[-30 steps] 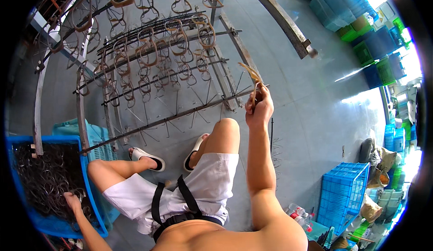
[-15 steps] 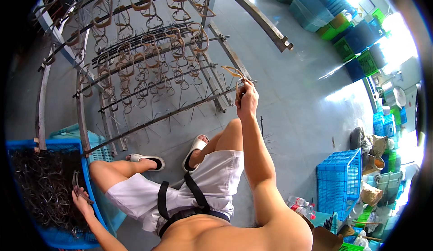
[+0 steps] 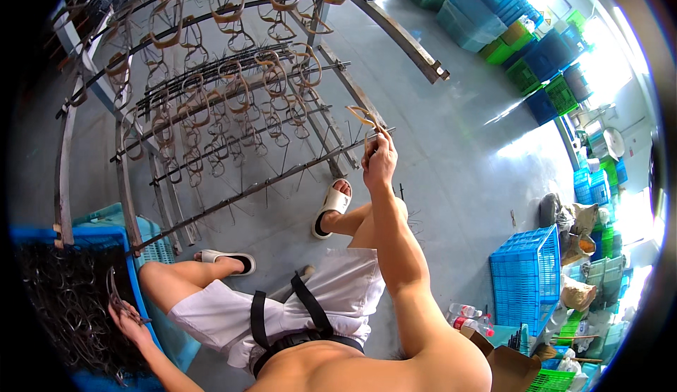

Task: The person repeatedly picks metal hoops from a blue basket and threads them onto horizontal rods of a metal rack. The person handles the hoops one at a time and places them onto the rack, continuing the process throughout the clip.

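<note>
My right hand (image 3: 381, 161) reaches forward with its fingers closed on a light-brown eyeglass frame (image 3: 362, 115), at the right end of the metal rack's nearest bar. To the left, my left hand (image 3: 130, 323) is over a blue crate (image 3: 134, 268) heaped with dark, tangled eyeglass frames (image 3: 67, 300). Its fingers are closed around a dark eyeglass frame (image 3: 113, 292). Many brown frames hang in rows on the rack (image 3: 124, 180); the nearest bar carries thin wire prongs with no frames on them.
A pale teal crate (image 3: 159, 240) stands beside the blue one. On my right are an empty-looking blue basket (image 3: 522, 276), plastic bottles (image 3: 469, 312) and a cardboard box (image 3: 511, 367). Stacked bins (image 3: 553, 53) line the far right wall. A loose metal beam (image 3: 405, 39) juts out from the rack.
My right foot has shifted forward toward the rack. The left hand's frame has tilted more upright above the pile. My right hand stays at the bar's end, and the view has shifted slightly.
</note>
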The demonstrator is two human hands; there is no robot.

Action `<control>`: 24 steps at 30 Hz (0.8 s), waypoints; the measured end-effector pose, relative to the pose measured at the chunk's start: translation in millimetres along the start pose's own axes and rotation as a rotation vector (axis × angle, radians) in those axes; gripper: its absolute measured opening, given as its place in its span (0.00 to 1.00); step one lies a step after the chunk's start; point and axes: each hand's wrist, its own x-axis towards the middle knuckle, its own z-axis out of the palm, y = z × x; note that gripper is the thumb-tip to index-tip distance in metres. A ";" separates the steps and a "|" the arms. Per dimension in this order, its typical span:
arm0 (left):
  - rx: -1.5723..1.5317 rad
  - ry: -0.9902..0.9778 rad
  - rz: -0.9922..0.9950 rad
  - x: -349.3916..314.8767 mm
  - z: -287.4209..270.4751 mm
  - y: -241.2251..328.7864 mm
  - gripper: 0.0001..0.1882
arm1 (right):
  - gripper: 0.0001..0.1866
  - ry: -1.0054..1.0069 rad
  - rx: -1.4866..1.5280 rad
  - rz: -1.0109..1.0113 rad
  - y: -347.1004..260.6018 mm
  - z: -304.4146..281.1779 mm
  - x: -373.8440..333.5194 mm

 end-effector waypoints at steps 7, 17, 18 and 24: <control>0.028 0.167 -0.006 -0.5 35.8 18.7 0.18 | 0.17 -0.028 0.005 -0.049 13.2 -10.0 -8.2; -0.184 -0.064 -0.010 1.9 72.8 20.4 0.23 | 0.18 -0.178 -0.239 -0.095 7.3 -15.9 -11.6; -0.169 0.005 -0.035 -3.9 87.8 27.3 0.24 | 0.18 -0.188 -0.244 -0.093 6.1 -15.2 -12.2; -0.211 0.014 -0.073 -1.9 104.2 29.9 0.25 | 0.19 -0.162 -0.143 -0.087 7.1 -1.1 -22.2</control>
